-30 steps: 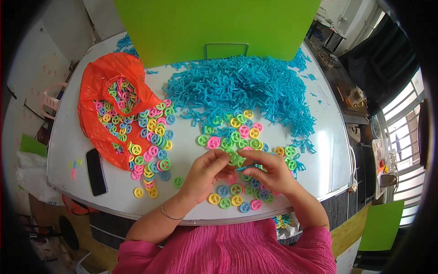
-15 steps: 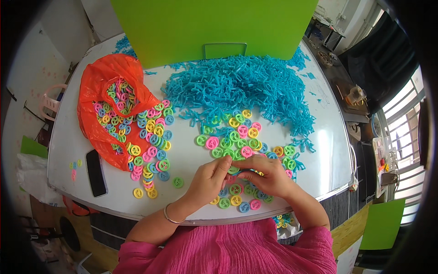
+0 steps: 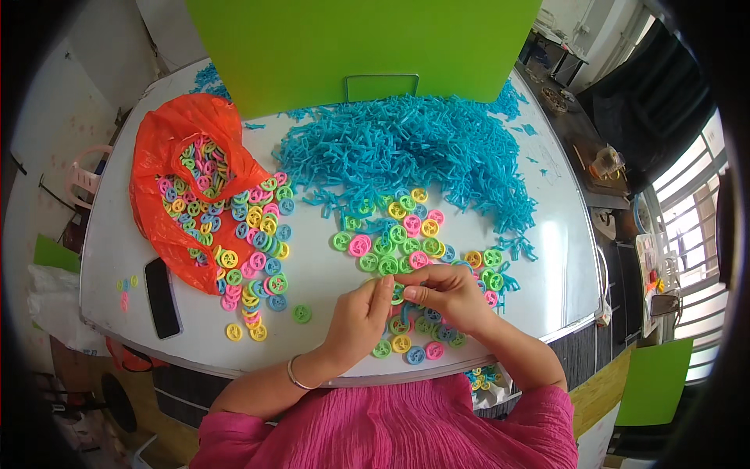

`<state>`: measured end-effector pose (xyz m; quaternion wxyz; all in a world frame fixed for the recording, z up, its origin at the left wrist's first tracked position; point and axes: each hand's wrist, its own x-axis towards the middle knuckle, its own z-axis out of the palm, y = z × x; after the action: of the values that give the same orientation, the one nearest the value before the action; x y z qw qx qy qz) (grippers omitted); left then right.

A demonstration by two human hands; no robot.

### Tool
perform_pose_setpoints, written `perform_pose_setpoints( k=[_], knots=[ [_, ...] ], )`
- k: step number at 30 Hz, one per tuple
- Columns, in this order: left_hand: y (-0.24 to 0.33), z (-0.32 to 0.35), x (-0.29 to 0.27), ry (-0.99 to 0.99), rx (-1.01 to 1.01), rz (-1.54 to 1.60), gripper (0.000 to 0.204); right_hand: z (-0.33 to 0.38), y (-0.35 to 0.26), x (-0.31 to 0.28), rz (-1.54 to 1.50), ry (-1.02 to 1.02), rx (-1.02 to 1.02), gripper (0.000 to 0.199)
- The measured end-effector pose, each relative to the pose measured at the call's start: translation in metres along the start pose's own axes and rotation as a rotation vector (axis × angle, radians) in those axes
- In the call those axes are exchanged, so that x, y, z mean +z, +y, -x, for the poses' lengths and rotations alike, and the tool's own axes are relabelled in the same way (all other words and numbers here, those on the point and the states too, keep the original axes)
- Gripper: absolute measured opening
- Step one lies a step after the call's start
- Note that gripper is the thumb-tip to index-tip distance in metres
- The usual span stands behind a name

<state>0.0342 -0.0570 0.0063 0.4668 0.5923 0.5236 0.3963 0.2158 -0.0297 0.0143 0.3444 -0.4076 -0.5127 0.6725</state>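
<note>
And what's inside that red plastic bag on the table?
Small plastic wheels in pink, green, yellow and blue show in the red bag, with more on the table beside it. Anything beneath the top layer or behind the folds is covered.

Turquoise throughout on the pile of strips (image 3: 406, 148). Plain lime green on the upright panel (image 3: 359, 47) behind the pile. Bright orange-red on the plastic bag (image 3: 152, 219) left of the pile, with pink, yellow, green and blue mixed across the bagged discs (image 3: 206, 160). In the same four hues on the loose discs (image 3: 388, 265) in front of the pile. White on the table (image 3: 312, 234) beneath the pile; magenta, finely lined lengthwise, on the blouse (image 3: 391, 422) well in front of it.
</note>
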Motion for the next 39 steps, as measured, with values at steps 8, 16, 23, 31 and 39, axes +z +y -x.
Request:
perform_pose_setpoints(
  k=[8, 16, 23, 31, 39],
  knots=[
    [-0.007, 0.0, 0.006, 0.07, 0.185, -0.147, 0.036, 0.002, -0.003, 0.0, 0.184, 0.064, 0.047, 0.018],
    [-0.007, -0.011, -0.006, -0.142, -0.41, 0.423, 0.047, 0.003, -0.001, 0.004, 0.217, 0.025, -0.105, 0.02],
    [-0.005, -0.009, -0.008, -0.167, -0.459, 0.54, 0.038, -0.004, 0.002, -0.002, 0.027, -0.046, -0.007, 0.017],
    [0.001, -0.006, -0.001, -0.035, -0.067, 0.072, 0.036, 0.0, -0.004, -0.003, 0.031, -0.051, -0.023, 0.015],
    [-0.004, -0.004, -0.002, 0.056, 0.247, -0.122, 0.032, 0.006, -0.018, -0.007, 0.584, -0.093, -0.459, 0.012]
  ],
)
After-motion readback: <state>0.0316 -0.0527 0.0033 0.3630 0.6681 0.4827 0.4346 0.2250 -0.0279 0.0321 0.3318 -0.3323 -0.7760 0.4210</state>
